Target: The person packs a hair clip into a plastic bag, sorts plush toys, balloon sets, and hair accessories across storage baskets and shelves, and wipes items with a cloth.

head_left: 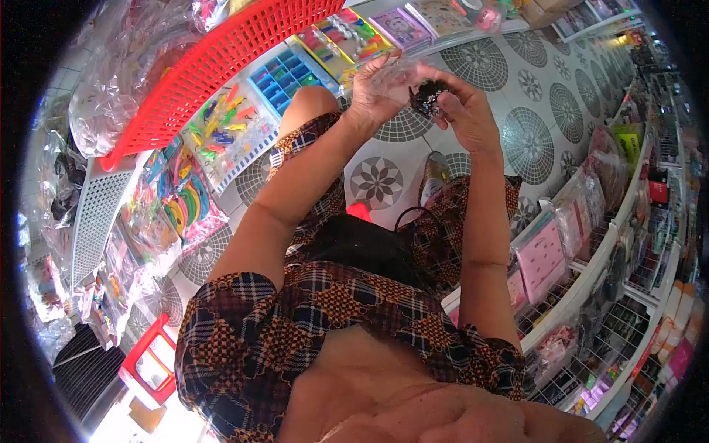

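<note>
Out in front of my chest, my right hand [470, 118] pinches a small dark item with shiny pale studs [428, 97]; it looks like a hair clip, though its exact kind is unclear. Close beside it, my left hand [375, 94] has its fingers curled on a crumpled clear plastic bag [396, 78]. The bag reaches across toward the right hand's fingers. Below the hands are my knees in a patterned garment, with a black bag or cloth [365, 244] on my lap.
A red plastic basket [214, 63] rises at the left. Near my left knee sit a blue compartment box [284, 80] and packs of colourful clips [221, 129]. Wire shelves [591, 295] with packaged goods line the right. A red-framed stool [151, 362] stands lower left on patterned tiles.
</note>
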### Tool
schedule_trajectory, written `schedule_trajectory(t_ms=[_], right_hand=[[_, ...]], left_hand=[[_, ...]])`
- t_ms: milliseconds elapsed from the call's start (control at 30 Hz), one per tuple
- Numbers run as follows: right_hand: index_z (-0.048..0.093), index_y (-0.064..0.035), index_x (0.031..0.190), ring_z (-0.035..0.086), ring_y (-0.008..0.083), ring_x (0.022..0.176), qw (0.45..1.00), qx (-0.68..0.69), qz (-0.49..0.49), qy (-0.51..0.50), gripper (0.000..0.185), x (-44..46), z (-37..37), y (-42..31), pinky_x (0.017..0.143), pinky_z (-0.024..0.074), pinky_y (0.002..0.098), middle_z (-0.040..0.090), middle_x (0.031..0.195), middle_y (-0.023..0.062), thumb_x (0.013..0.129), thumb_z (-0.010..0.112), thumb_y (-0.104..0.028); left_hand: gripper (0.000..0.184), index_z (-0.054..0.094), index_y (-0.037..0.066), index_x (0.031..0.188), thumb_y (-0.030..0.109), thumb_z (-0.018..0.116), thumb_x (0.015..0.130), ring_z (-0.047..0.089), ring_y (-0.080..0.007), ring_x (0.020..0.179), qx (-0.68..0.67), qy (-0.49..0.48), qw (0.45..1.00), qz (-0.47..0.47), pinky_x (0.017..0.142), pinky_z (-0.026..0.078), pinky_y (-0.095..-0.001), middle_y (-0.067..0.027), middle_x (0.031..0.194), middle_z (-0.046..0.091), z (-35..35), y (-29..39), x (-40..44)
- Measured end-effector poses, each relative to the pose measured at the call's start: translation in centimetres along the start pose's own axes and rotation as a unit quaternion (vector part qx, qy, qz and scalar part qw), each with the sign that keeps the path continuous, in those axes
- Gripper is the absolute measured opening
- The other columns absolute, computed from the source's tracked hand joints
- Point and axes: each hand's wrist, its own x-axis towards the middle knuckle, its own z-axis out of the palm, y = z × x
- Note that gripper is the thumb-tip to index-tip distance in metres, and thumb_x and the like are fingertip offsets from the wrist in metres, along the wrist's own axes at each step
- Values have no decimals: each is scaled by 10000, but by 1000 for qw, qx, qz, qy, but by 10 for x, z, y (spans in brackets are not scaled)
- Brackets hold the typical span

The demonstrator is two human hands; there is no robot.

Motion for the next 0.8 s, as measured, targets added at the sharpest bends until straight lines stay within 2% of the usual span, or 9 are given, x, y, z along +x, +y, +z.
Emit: schedule_trajectory(t_ms=[133,233,267,400,467,500,567,667,800], right_hand=[[516,-29,1178,497,67,662,999,-35,-21,-2,468,-1,-4,0,557,426,199,590,920,26,750,678,-124],[493,-16,1197,529,89,780,995,-90,-41,-18,505,-4,-3,-8,663,453,217,583,942,35,728,676,-60],[483,-16,1208,537,102,829,992,-107,-51,-38,533,-5,-4,-10,713,462,229,578,950,37,712,678,-22],[504,-56,1201,550,82,796,973,-219,-58,-45,584,-11,-11,-13,660,464,226,603,900,31,661,726,-31],[538,-47,1120,554,82,710,952,-298,-70,-2,502,-10,-8,-10,628,467,236,610,835,40,657,734,-59],[538,-47,1120,554,82,710,952,-298,-70,-2,502,-9,-4,-10,628,467,236,610,835,40,657,734,-59],[523,-9,1037,554,102,808,934,-347,-16,87,397,-8,5,-11,718,469,239,580,888,40,688,711,-43],[496,1,989,559,98,789,905,-400,-41,135,363,-7,11,-7,692,470,229,583,867,46,707,712,-78],[477,14,996,560,97,795,920,-346,-51,175,373,-2,15,10,686,477,223,581,882,68,715,708,-71]], left_hand=[[278,586,52,893,231,643,687,524,-327,915,2,11,1000,17,870,384,-479,-147,951,573,-7,-1,5],[296,561,42,909,227,637,691,505,-339,911,-16,11,1000,22,871,382,-494,-176,981,546,2,-2,0],[322,536,34,928,230,633,692,488,-354,935,-28,27,999,-10,875,377,-508,-195,1009,519,6,-2,-3],[402,467,20,979,251,628,692,434,-403,1013,-61,55,996,-46,898,338,-565,-244,1107,420,-8,-5,5],[404,464,18,982,253,625,695,428,-400,1026,-42,47,997,-39,902,336,-562,-235,1104,418,-12,-6,6],[407,460,16,985,254,622,697,422,-396,1039,-23,39,998,-34,907,335,-558,-226,1100,417,-12,-6,6],[408,460,17,984,259,622,699,432,-391,1029,-20,44,998,-32,909,342,-542,-223,1097,422,-12,-6,6],[412,460,20,986,266,624,700,451,-378,1008,-10,60,998,-16,912,353,-510,-221,1088,433,-10,-7,5],[418,469,37,994,292,624,701,477,-352,972,36,62,997,13,905,368,-482,-207,1058,465,-6,-8,3]])
